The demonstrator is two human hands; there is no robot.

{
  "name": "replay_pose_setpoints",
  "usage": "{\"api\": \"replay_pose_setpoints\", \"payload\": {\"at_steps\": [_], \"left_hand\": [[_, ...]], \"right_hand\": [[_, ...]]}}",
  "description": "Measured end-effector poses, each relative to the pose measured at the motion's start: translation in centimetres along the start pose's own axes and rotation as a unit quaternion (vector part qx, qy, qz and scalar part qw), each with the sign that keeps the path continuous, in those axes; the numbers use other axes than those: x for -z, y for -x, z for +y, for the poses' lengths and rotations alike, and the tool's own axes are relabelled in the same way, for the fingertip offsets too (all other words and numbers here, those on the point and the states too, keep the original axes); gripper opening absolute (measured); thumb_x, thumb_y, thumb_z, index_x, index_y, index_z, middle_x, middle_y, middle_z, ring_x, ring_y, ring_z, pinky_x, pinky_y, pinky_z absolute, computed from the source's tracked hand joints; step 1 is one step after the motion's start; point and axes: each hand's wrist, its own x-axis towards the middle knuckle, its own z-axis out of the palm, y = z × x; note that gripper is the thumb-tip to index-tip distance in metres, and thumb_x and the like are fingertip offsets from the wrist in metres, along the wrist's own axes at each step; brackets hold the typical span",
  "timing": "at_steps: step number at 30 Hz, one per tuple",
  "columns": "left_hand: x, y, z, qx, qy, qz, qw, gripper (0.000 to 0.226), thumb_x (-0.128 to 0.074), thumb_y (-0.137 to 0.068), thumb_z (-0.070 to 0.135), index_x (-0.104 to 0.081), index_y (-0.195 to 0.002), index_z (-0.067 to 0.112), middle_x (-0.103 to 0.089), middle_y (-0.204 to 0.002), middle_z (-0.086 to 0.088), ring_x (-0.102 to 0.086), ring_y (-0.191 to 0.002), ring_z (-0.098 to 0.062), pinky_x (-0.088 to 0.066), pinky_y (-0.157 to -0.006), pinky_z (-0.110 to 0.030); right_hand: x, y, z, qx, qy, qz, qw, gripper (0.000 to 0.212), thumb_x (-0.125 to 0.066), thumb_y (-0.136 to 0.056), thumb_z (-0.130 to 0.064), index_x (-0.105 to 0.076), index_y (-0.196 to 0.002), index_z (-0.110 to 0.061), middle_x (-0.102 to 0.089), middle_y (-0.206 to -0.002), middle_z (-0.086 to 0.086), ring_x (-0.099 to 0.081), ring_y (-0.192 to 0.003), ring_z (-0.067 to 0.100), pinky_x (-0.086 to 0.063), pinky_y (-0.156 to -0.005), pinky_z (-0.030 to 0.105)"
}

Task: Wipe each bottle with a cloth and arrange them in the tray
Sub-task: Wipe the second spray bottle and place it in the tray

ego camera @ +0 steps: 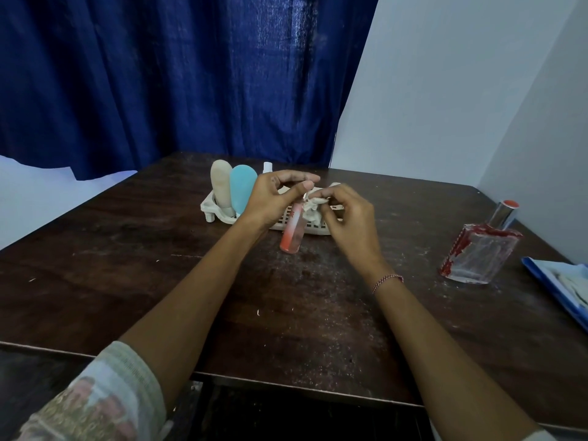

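Now the person's left hand [276, 195] holds a slim clear bottle with pink liquid [291, 233] near its top, with its fingers [305, 178] curled round it. The bottle leans, with its bottom end nearer to the person, just in front of the white plastic tray [216, 211]. I cannot tell if its bottom end touches the dark brown wooden counter [286, 313]. The right hand [350, 224] pinches a small white cloth [313, 208] and presses it on the upper part of the bottle. A red and white thread band [388, 281] is on the right wrist. Two bottles stand in the left end of the tray, a tall beige bottle [221, 186] and a light blue bottle [243, 189], side by side. A little white cap [268, 167] peeks up behind the left hand. Far off to the right on the counter stands a flat clear glass bottle with red marks and a shiny cap [477, 253]. A blue flat thing [560, 288] lies at the right edge. A dark blue curtain [159, 74] hangs behind the counter, next to a pale wall [445, 90].
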Motion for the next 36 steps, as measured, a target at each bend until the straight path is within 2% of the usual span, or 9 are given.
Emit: {"api": "replay_pose_setpoints", "payload": {"at_steps": [3,7,11,18,23,27,31,33,36], "left_hand": [[0.1,0.0,-0.1,-0.003,0.012,0.014,1.000,0.013,-0.065,-0.086,0.010,-0.070,-0.097,0.015,-0.070,-0.097,0.005,-0.065,-0.097,-0.007,-0.052,-0.086,-0.022],[0.1,0.1,-0.4,0.008,0.002,0.021,1.000,0.012,-0.067,-0.084,0.010,-0.070,-0.093,0.017,-0.070,-0.092,0.006,-0.066,-0.092,-0.010,-0.053,-0.084,-0.023],[0.0,0.0,-0.5,0.021,-0.019,0.043,0.999,0.011,-0.067,-0.085,0.013,-0.070,-0.094,0.018,-0.070,-0.094,0.005,-0.066,-0.094,-0.011,-0.053,-0.083,-0.024],[-0.6,0.3,-0.3,0.002,-0.014,0.029,0.999,0.009,-0.068,-0.083,0.009,-0.070,-0.089,0.016,-0.069,-0.086,0.007,-0.062,-0.083,-0.003,-0.050,-0.077,-0.017],[-0.7,0.6,0.5,0.049,0.115,0.074,0.989,0.008,-0.067,-0.084,0.009,-0.069,-0.090,0.013,-0.070,-0.086,-0.003,-0.067,-0.083,-0.011,-0.053,-0.071,-0.021],[-0.3,0.5,2.1,0.093,0.288,0.090,0.949,0.008,-0.061,-0.086,0.006,-0.066,-0.090,0.011,-0.070,-0.077,-0.002,-0.066,-0.069,-0.009,-0.054,-0.062,-0.021],[-0.8,0.7,2.6,0.100,0.290,0.056,0.950,0.009,-0.059,-0.087,0.006,-0.067,-0.088,0.011,-0.070,-0.071,-0.002,-0.065,-0.061,-0.010,-0.054,-0.057,-0.021],[-0.8,0.7,2.7,0.096,0.288,0.056,0.951,0.008,-0.061,-0.086,0.007,-0.067,-0.089,0.011,-0.069,-0.073,-0.003,-0.065,-0.063,-0.010,-0.053,-0.058,-0.021],[-0.2,0.4,3.1,0.097,0.304,0.105,0.942,0.008,-0.062,-0.085,0.010,-0.066,-0.091,0.013,-0.068,-0.079,-0.003,-0.064,-0.066,-0.008,-0.053,-0.059,-0.020]], "right_hand": [[0.0,0.0,-0.3,0.044,0.004,-0.018,0.999,0.024,-0.067,-0.080,-0.001,-0.068,-0.102,-0.009,-0.060,-0.100,0.002,-0.057,-0.092,0.008,-0.050,-0.079,0.019],[0.1,0.1,0.0,0.073,0.033,-0.106,0.991,0.021,-0.075,-0.075,-0.005,-0.072,-0.096,-0.008,-0.057,-0.091,-0.002,-0.054,-0.082,0.004,-0.046,-0.074,0.011],[-0.3,0.5,-0.3,0.101,0.087,-0.214,0.968,0.017,-0.076,-0.074,-0.010,-0.073,-0.091,-0.010,-0.063,-0.090,-0.004,-0.056,-0.078,0.004,-0.050,-0.074,0.020],[0.0,0.2,-0.4,0.066,0.078,-0.003,0.995,0.017,-0.067,-0.080,-0.001,-0.071,-0.096,-0.007,-0.063,-0.092,0.004,-0.060,-0.082,0.012,-0.051,-0.073,0.026],[0.4,0.3,-1.2,0.078,0.032,-0.088,0.993,0.017,-0.071,-0.080,-0.007,-0.072,-0.097,-0.009,-0.062,-0.091,0.000,-0.058,-0.080,0.006,-0.053,-0.072,0.024],[0.3,0.3,-2.2,0.140,0.035,-0.052,0.988,0.019,-0.068,-0.081,-0.003,-0.069,-0.100,-0.005,-0.061,-0.097,0.005,-0.052,-0.090,0.000,-0.045,-0.080,0.010],[0.6,0.0,-2.1,0.106,0.015,0.043,0.993,0.020,-0.064,-0.081,0.005,-0.066,-0.100,-0.003,-0.058,-0.100,0.005,-0.053,-0.094,0.004,-0.049,-0.081,0.018],[0.6,0.0,-2.1,0.100,-0.007,0.042,0.994,0.019,-0.065,-0.081,0.003,-0.066,-0.100,-0.003,-0.058,-0.099,0.003,-0.054,-0.093,0.006,-0.051,-0.079,0.023],[-0.1,0.4,-2.8,0.125,-0.027,-0.009,0.992,0.018,-0.065,-0.081,0.003,-0.066,-0.099,-0.002,-0.060,-0.098,0.007,-0.055,-0.092,0.007,-0.048,-0.080,0.017]]}}
